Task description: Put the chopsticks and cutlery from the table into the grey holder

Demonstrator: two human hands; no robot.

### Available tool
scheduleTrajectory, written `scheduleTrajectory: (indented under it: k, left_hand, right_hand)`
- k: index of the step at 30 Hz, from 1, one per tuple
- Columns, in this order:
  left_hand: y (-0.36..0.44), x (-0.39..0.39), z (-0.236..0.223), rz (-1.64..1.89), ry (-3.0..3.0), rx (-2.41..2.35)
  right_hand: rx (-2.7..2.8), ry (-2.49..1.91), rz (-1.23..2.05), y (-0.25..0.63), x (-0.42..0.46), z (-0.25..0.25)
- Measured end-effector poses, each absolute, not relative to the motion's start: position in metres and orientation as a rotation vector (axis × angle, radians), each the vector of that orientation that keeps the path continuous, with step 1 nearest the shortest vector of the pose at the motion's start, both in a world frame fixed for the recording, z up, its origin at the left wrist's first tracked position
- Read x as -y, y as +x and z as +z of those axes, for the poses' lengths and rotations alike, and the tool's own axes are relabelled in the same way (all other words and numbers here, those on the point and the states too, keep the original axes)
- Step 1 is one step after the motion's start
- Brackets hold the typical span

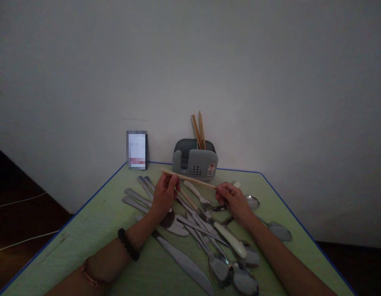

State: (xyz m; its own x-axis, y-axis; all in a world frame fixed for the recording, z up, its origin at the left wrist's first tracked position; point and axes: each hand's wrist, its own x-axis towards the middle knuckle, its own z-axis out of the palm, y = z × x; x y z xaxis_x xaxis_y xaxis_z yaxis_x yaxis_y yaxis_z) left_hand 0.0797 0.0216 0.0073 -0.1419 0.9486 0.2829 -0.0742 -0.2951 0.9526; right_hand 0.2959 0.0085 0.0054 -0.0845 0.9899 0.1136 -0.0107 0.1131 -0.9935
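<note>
Spoons (245,280) lay nearside of fingers (173,181) | left hand (164,195), right hand (235,201) pinched chopsticks (196,180) | holder (203,158) beyond fingertips bore unreadable sticker (211,169)

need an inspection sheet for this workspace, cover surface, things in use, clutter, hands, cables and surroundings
Surface: green table, blue edging, dark marks at left.
Things in use: held chopstick, possibly more than one; grey holder with upright chopsticks.
Clutter: loose, overlapping knives, forks and spoons; phone upright at far left, screen lit.
Hands: left hand and right hand both grip the held chopstick, in front of the holder.
Cabling: two thin white cables, left beyond the table.
Surroundings: pale wall behind; dark areas either side.
</note>
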Motion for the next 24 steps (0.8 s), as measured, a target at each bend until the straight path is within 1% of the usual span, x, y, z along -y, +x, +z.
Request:
scheduleTrajectory:
  k: [6,10,15,24]
  left_hand:
    - [0.083,-0.018,0.01,1.621,1.252,-1.08]
    - [0.083,-0.019,0.01,1.652,1.23,-1.104]
    - [0.083,-0.02,0.007,1.574,1.276,-1.077]
    - [0.082,-0.019,0.002,1.576,1.391,-1.119]
  right_hand:
    - [1.321,-1.047,1.247,0.296,-0.008,0.008]
    - [1.506,-1.089,1.28,0.293,-0.003,0.013]
    - [1.667,-1.134,1.28,0.288,0.003,0.018]
    - [1.55,-1.081,1.253,0.289,-0.003,0.015]
